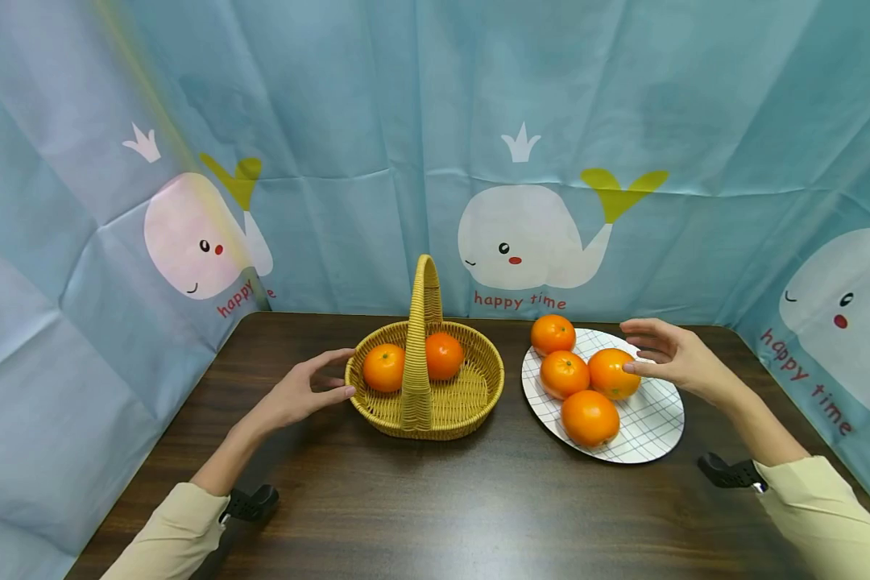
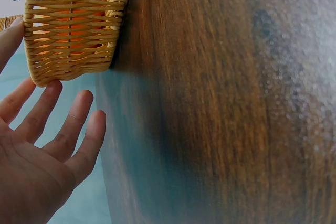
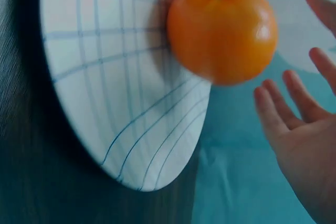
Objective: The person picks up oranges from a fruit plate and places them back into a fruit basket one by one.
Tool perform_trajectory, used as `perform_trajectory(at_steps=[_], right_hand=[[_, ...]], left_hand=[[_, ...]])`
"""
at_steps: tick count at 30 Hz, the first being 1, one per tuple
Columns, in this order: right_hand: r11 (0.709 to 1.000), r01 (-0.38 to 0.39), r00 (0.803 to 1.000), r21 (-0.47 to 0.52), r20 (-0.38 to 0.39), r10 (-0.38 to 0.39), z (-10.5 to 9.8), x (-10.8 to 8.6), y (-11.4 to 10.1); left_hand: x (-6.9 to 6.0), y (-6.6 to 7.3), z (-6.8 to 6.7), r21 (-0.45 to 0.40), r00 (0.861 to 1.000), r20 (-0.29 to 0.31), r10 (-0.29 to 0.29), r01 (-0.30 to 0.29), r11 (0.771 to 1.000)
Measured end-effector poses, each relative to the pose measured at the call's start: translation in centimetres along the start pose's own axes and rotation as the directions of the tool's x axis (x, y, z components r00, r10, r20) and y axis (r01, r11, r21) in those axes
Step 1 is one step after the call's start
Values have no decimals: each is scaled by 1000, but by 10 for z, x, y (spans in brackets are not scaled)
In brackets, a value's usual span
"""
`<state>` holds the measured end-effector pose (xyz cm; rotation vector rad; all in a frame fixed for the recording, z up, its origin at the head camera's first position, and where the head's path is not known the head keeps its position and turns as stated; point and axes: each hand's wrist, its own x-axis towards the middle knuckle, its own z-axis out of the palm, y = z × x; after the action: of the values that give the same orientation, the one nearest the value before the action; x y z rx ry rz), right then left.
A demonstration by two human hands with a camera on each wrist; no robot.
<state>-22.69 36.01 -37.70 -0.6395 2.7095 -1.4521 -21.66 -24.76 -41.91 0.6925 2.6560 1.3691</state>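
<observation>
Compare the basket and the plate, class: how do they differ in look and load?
The basket is yellow and woven; the plate is white with a dark grid. The basket has raised walls and an arched handle; the plate looks flat. The basket holds two orange fruits; the plate bears more. Both rest on the brown table.

Upright wicker basket (image 1: 471,393) (two oranges (image 1: 384,367) inside), left of a gridded white plate (image 1: 656,415) with four oranges (image 1: 590,417)

Handle (image 1: 416,354) partly hides one orange (image 1: 446,357); sleeves (image 1: 170,528) cropped.
</observation>
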Motion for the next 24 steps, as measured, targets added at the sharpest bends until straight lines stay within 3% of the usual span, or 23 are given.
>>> perform_trajectory(at_steps=[5,9,24], right_hand=[[999,-26,993,20,119,24,-4,-3,14],[998,-59,984,33,172,52,-4,-4,22],[999,-23,978,43,209,14,0,1,41]], left_hand=[[-1,0,0,-1,1000,9,-5,5,1000],[-1,0,1,0,1000,9,-2,2,1000],[1,0,0,-5,1000,10,10,-10,1000]])
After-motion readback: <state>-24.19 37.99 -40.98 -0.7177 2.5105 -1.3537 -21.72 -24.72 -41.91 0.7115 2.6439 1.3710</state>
